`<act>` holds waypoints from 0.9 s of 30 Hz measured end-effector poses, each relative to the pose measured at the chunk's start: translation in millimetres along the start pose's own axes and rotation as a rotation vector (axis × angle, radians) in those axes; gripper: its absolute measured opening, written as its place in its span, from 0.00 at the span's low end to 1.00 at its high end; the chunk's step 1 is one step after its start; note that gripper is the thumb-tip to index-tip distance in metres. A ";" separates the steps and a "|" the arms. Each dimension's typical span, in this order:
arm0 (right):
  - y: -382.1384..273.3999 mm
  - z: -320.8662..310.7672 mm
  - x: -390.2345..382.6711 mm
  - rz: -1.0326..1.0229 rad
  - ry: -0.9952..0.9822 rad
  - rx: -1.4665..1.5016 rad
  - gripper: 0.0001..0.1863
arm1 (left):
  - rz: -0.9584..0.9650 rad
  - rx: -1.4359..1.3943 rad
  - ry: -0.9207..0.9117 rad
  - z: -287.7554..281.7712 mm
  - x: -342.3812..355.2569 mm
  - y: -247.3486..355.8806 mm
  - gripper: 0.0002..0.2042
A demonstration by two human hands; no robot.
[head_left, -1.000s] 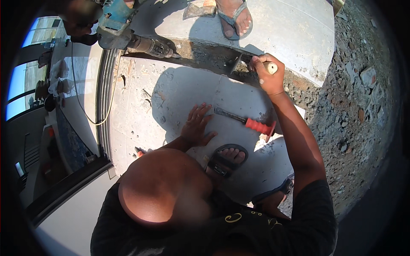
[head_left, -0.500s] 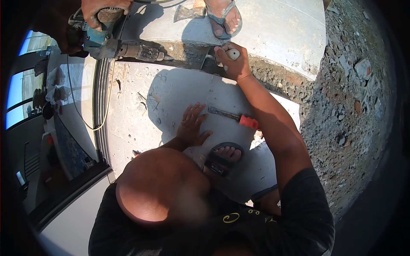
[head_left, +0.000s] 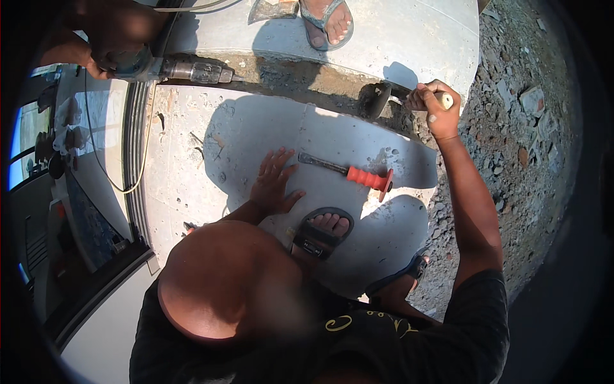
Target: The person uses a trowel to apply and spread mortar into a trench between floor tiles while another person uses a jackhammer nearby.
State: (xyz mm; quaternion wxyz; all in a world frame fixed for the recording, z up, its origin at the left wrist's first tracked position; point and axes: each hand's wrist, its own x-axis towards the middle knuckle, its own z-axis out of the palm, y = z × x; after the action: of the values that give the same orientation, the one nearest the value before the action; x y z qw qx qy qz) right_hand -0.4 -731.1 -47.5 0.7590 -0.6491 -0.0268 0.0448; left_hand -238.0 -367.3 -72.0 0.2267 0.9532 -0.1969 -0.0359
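Note:
My right hand (head_left: 440, 115) is closed round the pale handle of a trowel (head_left: 380, 101). The trowel's metal blade is down in a rough, debris-lined channel (head_left: 281, 75) cut between grey slabs. Lying flat on the near slab (head_left: 256, 134) is my left hand (head_left: 274, 184), fingers spread and holding nothing. Just right of its fingertips rests a cold chisel (head_left: 371, 178) with a red ribbed hand guard. At the channel's left end, a co-worker's hands hold a blue-green power drill (head_left: 137, 67), its pointed bit along the channel.
Across the channel stands a co-worker's sandaled foot (head_left: 329, 25), beside an axe-like metal head (head_left: 274, 9). Broken rubble (head_left: 511, 166) covers the ground at right. A pale cord (head_left: 144, 173) runs by the dark door track (head_left: 135, 153) at left.
My right hand has drawn the trowel rightward along the channel. The co-worker's drill has shifted slightly left. My left hand stays on the slab, and the chisel's red guard is now uncovered.

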 end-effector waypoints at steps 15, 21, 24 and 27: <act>-70.7 -75.2 -36.9 -0.072 0.083 0.157 0.10 | 0.004 0.000 -0.008 6.3 -3.0 0.3 0.31; -10.8 72.5 11.1 -0.069 0.161 0.510 0.08 | 0.043 0.036 0.019 1.9 2.2 3.6 0.33; 29.5 70.2 -0.4 -0.037 0.100 -0.021 0.10 | 0.036 0.035 0.009 3.8 3.2 2.7 0.32; 29.0 7.5 -15.5 -0.032 0.031 0.152 0.11 | 0.036 0.011 0.008 10.0 6.9 4.6 0.32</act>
State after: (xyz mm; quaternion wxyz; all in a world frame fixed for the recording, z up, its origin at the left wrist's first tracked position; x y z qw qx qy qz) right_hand -17.5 -721.0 -74.7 0.8071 -0.5896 -0.0219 0.0244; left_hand -234.9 -377.9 -78.8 0.2227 0.9509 -0.2133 -0.0268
